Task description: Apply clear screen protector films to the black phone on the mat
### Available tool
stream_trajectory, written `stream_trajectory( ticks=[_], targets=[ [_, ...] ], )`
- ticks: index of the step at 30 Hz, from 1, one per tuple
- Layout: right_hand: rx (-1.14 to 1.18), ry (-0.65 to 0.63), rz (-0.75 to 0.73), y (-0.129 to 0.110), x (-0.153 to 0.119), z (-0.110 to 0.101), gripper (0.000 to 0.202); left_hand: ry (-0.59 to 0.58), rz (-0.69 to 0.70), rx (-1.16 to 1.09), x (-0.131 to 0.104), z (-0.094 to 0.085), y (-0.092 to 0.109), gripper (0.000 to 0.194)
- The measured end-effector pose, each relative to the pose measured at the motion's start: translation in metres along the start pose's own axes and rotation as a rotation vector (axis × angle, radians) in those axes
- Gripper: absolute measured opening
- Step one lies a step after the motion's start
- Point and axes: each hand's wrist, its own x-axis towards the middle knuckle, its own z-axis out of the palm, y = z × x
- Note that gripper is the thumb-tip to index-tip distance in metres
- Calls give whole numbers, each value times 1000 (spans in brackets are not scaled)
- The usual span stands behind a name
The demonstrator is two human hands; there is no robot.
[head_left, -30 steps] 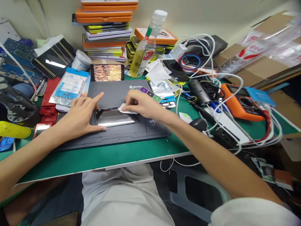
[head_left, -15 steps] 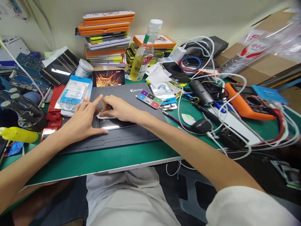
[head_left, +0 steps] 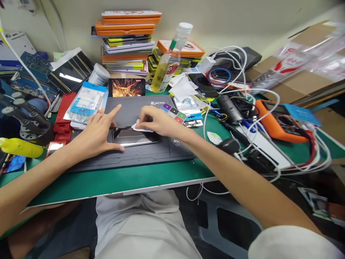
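A phone [head_left: 136, 137] with a dark, glossy face lies flat on the dark grey work mat [head_left: 156, 154]. My left hand [head_left: 99, 131] rests at the phone's left end, thumb and index finger spread apart around it. Between the fingers of my right hand [head_left: 156, 120] is a white wipe [head_left: 138, 126], pressed against the upper part of the phone's face. The fingertips on the wipe are partly hidden. Behind the mat, a second phone [head_left: 127, 87] leans upright, its screen lit with a fiery picture.
A bottle of yellow liquid [head_left: 164, 72] stands behind the mat, beside stacked orange cases [head_left: 129, 28]. Loose white cables, a black speaker-like cylinder [head_left: 229, 108] and an orange multimeter [head_left: 281, 120] crowd the right. On the left are blister packets [head_left: 86, 104] and a yellow bottle [head_left: 21, 147].
My right hand has slid the wipe rightward along the phone, from its left end toward the middle. My left hand stays at the phone's left end. The camera view has shifted slightly.
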Motion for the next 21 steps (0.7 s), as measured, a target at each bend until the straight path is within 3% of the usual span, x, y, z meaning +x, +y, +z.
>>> stream_trajectory(
  ticks=[5,8,11,17,21],
  targets=[
    [6,-76,-83,-27,44,47,46,32,-24,52,2,-9,-9,158],
    [7,-94,-115,-34,54,58,49,28,-56,74,4,-15,-11,150],
    [0,-71,-105,-26,43,46,47,-7,-50,75,6,-19,-9,144],
    [-15,51,-43,10,-14,-8,37,-34,19,61,7,-17,-5,133],
    [-5,89,-44,17,-52,-20,33,-26,50,70,7,-11,-8,127]
  ],
)
